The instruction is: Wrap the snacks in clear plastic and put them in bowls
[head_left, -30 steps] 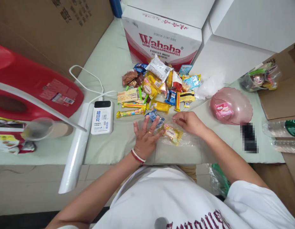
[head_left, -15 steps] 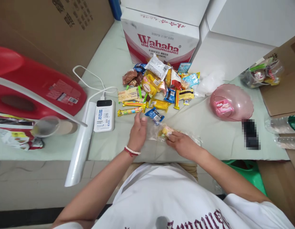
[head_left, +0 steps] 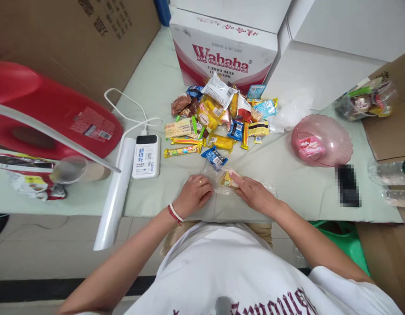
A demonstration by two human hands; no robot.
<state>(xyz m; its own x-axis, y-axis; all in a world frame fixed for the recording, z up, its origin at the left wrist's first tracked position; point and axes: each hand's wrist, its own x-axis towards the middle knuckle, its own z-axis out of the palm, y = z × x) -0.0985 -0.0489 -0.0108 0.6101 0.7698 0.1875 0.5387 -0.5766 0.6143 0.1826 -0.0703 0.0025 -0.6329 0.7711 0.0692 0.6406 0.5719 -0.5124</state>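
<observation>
A clear plastic bag (head_left: 218, 189) lies flat near the front of the table, with a small yellow-wrapped snack (head_left: 227, 180) in or on it; which of the two I cannot tell. The fingers of my right hand (head_left: 256, 197) close on the snack's right end. At the bag's left edge, my left hand (head_left: 193, 194) is curled, fingertips against the film. Just beyond the bag lies a blue snack packet (head_left: 214, 155). Behind it spreads a pile of wrapped snacks (head_left: 208, 118), among them a long yellow candy tube (head_left: 183, 150).
A white power bank (head_left: 146, 158) with a cable and a plastic film roll (head_left: 115, 197) are at left, beside a red jug (head_left: 51, 109). A pink bowl (head_left: 333, 135) holding one pink packet stands right, near a blurred dark object (head_left: 348, 186). Behind the pile is a Wahaba-style carton (head_left: 224, 48).
My left hand has come down toward the table's front edge, its raised fingers now curled at the bag's side. My right hand stays at the yellow snack. The view has shifted slightly.
</observation>
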